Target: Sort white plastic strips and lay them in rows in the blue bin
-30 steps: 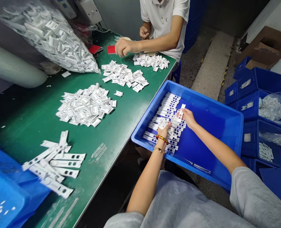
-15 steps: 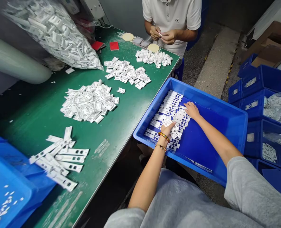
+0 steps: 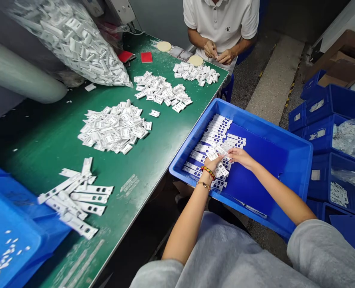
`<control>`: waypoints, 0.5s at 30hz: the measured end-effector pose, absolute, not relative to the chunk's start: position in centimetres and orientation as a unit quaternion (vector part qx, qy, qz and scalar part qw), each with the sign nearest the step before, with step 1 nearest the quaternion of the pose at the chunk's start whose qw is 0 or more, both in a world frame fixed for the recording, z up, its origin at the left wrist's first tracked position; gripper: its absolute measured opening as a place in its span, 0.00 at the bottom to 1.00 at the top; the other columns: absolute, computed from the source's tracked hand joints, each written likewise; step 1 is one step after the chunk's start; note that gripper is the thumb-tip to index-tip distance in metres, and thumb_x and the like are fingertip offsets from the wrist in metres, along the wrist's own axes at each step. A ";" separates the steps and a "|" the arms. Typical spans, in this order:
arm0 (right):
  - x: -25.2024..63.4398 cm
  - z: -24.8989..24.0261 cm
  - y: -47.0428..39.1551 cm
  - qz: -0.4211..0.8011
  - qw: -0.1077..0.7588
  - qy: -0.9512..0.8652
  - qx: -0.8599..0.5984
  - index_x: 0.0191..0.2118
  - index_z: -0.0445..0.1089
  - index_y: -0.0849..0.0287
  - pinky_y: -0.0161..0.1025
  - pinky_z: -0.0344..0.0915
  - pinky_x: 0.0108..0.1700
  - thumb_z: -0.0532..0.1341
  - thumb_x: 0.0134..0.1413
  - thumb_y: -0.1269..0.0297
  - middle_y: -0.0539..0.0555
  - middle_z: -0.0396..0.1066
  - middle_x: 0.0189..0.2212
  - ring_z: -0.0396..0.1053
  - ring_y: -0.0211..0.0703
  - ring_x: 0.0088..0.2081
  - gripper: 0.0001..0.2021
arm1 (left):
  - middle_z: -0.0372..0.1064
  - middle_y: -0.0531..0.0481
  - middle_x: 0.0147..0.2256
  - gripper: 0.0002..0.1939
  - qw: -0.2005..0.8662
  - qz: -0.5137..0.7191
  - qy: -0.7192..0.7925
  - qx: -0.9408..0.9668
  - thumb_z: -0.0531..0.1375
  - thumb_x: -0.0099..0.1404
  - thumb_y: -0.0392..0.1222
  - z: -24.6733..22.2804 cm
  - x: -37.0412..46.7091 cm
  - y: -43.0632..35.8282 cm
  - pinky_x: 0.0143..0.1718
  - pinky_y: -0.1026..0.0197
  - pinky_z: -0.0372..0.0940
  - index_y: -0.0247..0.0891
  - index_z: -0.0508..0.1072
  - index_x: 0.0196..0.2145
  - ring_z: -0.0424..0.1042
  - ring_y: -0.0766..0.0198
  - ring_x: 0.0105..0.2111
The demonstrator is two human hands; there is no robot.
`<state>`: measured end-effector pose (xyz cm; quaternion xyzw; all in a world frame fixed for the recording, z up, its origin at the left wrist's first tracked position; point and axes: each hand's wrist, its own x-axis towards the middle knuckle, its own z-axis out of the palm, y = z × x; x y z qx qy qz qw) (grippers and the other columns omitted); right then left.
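My left hand (image 3: pixel 212 163), with bracelets at its wrist, is closed around a loose bunch of white plastic strips (image 3: pixel 222 168) with dark square holes. Fingers of my right hand (image 3: pixel 239 156) pinch the end of one strip at that bunch. Both hands are over a blue tray (image 3: pixel 294 140). Along the tray's left side lie rows of similar strips (image 3: pixel 217 127), side by side, and a shorter second row (image 3: pixel 236 140) lies just beyond my right hand. My hands and the bunch hide part of these rows.
On the green table (image 3: pixel 60 144) are several heaps of small white parts (image 3: pixel 114 128) and a loose pile of strips (image 3: pixel 75 196). A bulging clear bag (image 3: pixel 75 44) leans behind them. Across the table sits a co-worker (image 3: pixel 222 28). Blue bins (image 3: pixel 330 136) are stacked at right.
My right hand has drawn back from the second row to the bunch in my left hand and now pinches a strip there. The co-worker's hands have shifted slightly.
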<state>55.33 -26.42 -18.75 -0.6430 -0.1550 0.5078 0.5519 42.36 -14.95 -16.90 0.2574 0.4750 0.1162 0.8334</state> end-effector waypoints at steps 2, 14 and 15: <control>57.8 -19.1 -26.9 0.420 0.560 -0.166 -0.694 0.33 0.71 0.56 0.45 0.73 0.38 0.70 0.41 0.56 0.51 0.71 0.31 0.69 0.41 0.32 0.14 | 0.70 0.55 0.20 0.18 0.831 0.116 0.483 0.251 0.74 0.39 0.30 -16.9 42.3 -14.8 0.25 0.64 0.67 0.34 0.72 0.27 0.69 0.68 0.19; 66.9 -22.4 -27.6 0.010 0.279 -0.332 -0.901 0.34 0.71 0.57 0.47 0.65 0.47 0.57 0.52 0.73 0.58 0.69 0.37 0.67 0.51 0.42 0.07 | 0.65 0.54 0.17 0.07 0.855 0.083 0.461 0.222 0.65 0.49 0.29 -16.5 42.5 -14.5 0.29 0.58 0.69 0.34 0.69 0.24 0.69 0.64 0.19; 66.9 -22.6 -27.6 0.018 0.279 -0.344 -0.897 0.35 0.72 0.57 0.46 0.65 0.48 0.58 0.51 0.72 0.58 0.69 0.38 0.67 0.51 0.42 0.07 | 0.66 0.54 0.17 0.07 0.857 0.081 0.457 0.222 0.64 0.49 0.29 -16.5 42.5 -14.5 0.29 0.59 0.69 0.34 0.69 0.24 0.69 0.65 0.19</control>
